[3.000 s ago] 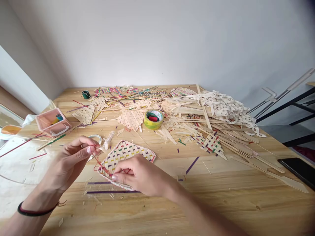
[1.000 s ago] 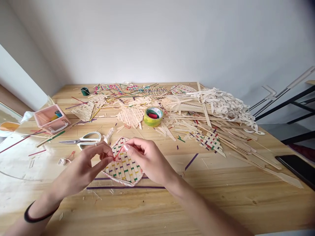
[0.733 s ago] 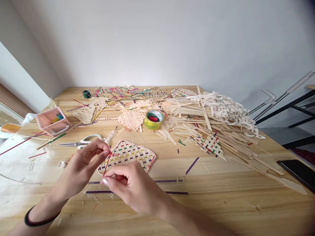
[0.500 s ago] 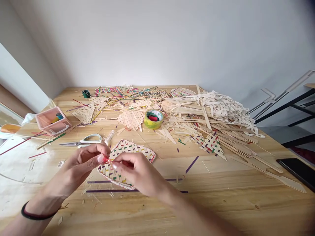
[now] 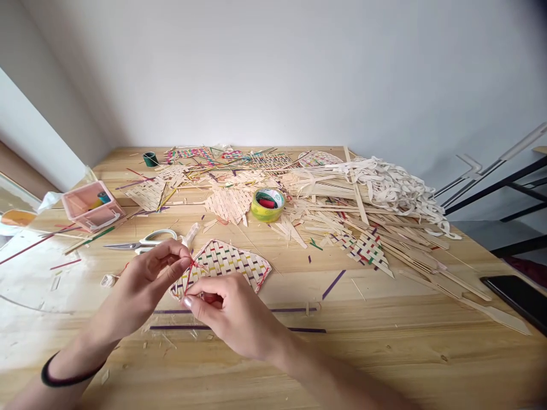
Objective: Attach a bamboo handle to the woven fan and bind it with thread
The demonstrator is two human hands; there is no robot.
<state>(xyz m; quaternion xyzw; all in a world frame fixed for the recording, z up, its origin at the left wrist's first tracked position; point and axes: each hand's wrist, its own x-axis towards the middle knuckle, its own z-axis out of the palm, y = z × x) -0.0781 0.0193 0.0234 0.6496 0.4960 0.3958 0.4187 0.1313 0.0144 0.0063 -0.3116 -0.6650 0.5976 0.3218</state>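
Observation:
Pinched between the thumb and fingers of my left hand (image 5: 147, 279) is red thread (image 5: 188, 278), with a small tangle at the fingertips. The thread runs down to my right hand (image 5: 241, 310), whose thumb and forefinger are closed on it. Beneath both hands a woven piece (image 5: 231, 259) of pale strips with purple, green, yellow and red lies flat on the table. Its edge is bound in pale and red; my hands cover its left and lower parts. Behind my left hand lie white-handled scissors (image 5: 147, 243).
A pink box (image 5: 88, 213) with thread spools stands at the left. Beyond the woven piece are a tape roll (image 5: 268, 213) and scattered strip scraps. White ribbon-like strips (image 5: 395, 185) pile up at the back right. A black phone (image 5: 519, 299) lies near the right edge.
My right hand has moved down and slightly left, away from my left fingertips. Red thread now stretches between the hands, and more of the woven piece shows.

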